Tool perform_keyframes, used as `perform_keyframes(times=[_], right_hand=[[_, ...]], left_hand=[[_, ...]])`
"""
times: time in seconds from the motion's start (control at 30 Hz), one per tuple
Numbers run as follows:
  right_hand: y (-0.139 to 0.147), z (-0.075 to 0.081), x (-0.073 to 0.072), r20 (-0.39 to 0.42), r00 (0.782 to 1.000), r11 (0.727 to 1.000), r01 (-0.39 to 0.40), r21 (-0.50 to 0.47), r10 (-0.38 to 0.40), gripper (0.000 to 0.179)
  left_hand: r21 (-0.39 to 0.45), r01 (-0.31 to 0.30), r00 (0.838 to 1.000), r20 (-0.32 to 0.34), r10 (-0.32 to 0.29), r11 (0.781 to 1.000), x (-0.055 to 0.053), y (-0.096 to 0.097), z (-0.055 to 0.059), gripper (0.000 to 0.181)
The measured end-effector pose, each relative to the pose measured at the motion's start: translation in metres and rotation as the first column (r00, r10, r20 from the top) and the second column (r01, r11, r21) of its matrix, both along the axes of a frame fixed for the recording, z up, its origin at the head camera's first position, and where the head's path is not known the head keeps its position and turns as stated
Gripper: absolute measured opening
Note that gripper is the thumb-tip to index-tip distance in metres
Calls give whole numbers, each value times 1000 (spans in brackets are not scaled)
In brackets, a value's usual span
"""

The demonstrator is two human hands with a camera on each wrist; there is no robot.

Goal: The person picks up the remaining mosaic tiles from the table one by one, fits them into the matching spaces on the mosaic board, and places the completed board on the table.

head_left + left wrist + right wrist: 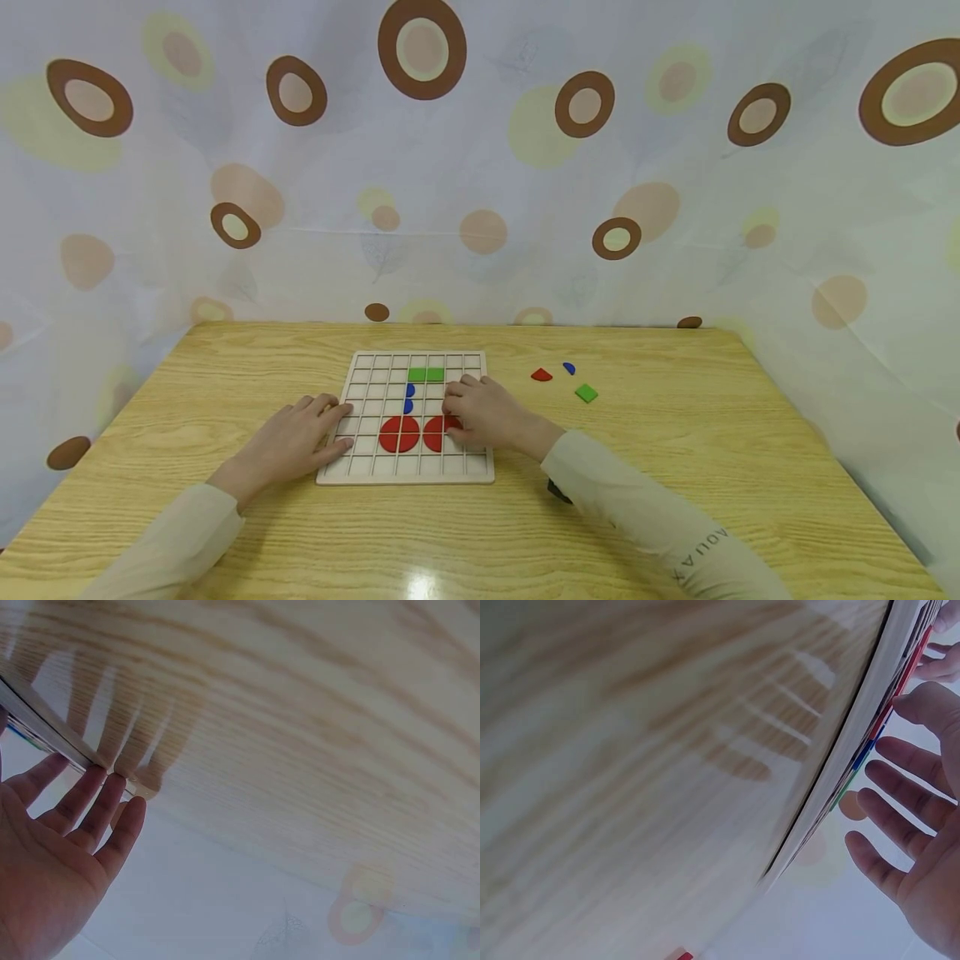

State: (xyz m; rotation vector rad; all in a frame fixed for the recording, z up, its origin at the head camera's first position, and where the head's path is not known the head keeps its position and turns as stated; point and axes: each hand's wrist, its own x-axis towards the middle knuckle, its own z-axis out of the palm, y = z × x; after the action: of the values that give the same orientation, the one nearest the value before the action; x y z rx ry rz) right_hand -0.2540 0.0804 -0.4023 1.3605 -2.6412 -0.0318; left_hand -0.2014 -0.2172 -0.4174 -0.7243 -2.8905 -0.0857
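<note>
A white grid board (367, 471) lies on the table with coloured pieces in its cells. My left hand (288, 437) touches the board's left edge, its fingers (94, 799) extended. Over the right part of the board is my right hand (487, 412); its thumb (922, 705) touches a red piece (433, 434) that the hand partly covers. Left of that, red quarter pieces form a full red disc (399, 434). Two blue half-discs (409, 390) sit above the discs, one over the other. Green squares (426, 375) lie side by side farther back.
Right of the board, a red quarter piece (542, 375), a blue half-disc (569, 368) and a green square (587, 392) lie loose on the wooden table (675, 433). A patterned curtain (480, 167) hangs behind. Something dark (558, 491) shows under the right sleeve.
</note>
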Motion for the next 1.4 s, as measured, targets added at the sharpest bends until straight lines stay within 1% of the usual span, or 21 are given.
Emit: perform_keyframes(times=[0.27, 0.7, 1.03, 1.3, 1.4], right_hand=[[4, 1, 1, -23, 1000, 1000, 21, 18, -20, 23], [6, 3, 3, 12, 999, 1000, 30, 3, -30, 19], [6, 3, 4, 0, 1000, 1000, 21, -5, -21, 18], [9, 3, 3, 15, 1000, 1000, 24, -19, -24, 18], [12, 3, 1, 27, 999, 998, 33, -44, -32, 17]], left_hand=[[-3, 8, 1000, -10, -8, 1000, 0, 0, 0, 52], [-8, 11, 1000, -15, -11, 1000, 2, 1, 3, 51], [5, 16, 1000, -24, -16, 1000, 3, 1, 3, 50], [-1, 8, 1000, -2, -8, 1000, 1, 1, 2, 51], [-3, 5, 1000, 2, -5, 1000, 1, 1, 2, 52]])
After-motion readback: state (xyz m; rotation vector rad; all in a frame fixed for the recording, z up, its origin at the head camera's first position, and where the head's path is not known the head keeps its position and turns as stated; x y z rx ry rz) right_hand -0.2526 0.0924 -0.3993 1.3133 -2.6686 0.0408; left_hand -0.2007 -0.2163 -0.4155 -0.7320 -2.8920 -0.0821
